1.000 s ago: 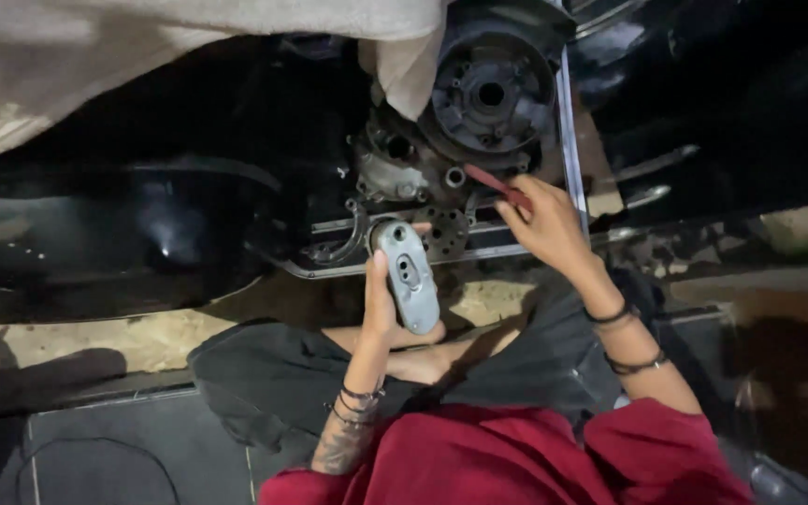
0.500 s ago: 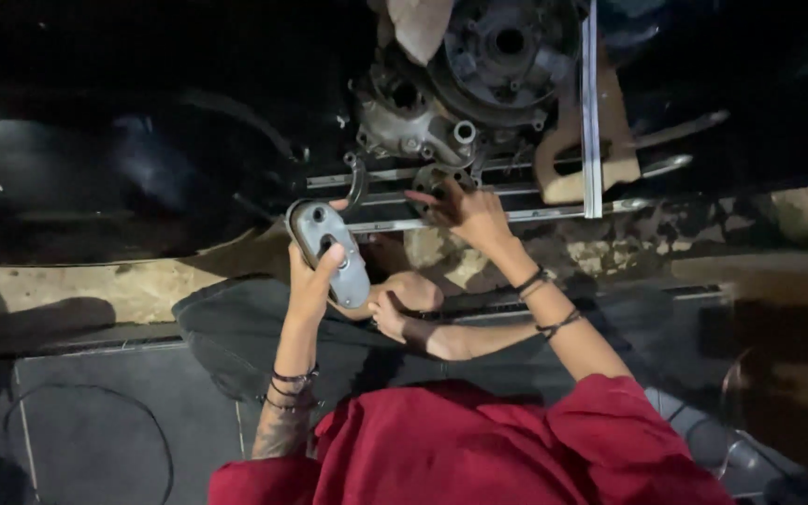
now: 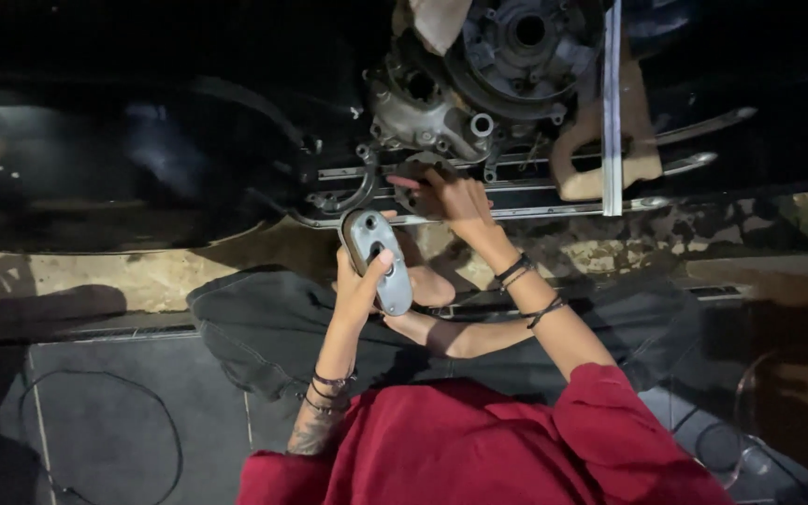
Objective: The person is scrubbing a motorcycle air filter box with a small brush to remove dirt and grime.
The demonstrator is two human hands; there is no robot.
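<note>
My left hand (image 3: 362, 285) grips a grey oval metal cover (image 3: 378, 259) with a slot in its face, held upright just below the engine. My right hand (image 3: 451, 196) reaches up to the lower part of the grey engine casing (image 3: 423, 112). Its fingers are closed on a thin red tool (image 3: 404, 181) whose tip lies against a dark part by the chrome rail (image 3: 535, 187). Above it sits the round clutch housing (image 3: 526, 42). Both wrists carry dark bracelets.
The black scooter body (image 3: 123, 140) fills the upper left. A pale strap (image 3: 613, 103) and a tan piece (image 3: 600, 159) hang right of the engine. Grey trouser legs (image 3: 264, 327), a bare foot (image 3: 427, 285) and a dark mat with a cable (image 3: 105, 411) lie below.
My right hand with the red tool has moved from the upper casing down and left to the part by the rail. The left hand keeps hold of the cover, close to the engine.
</note>
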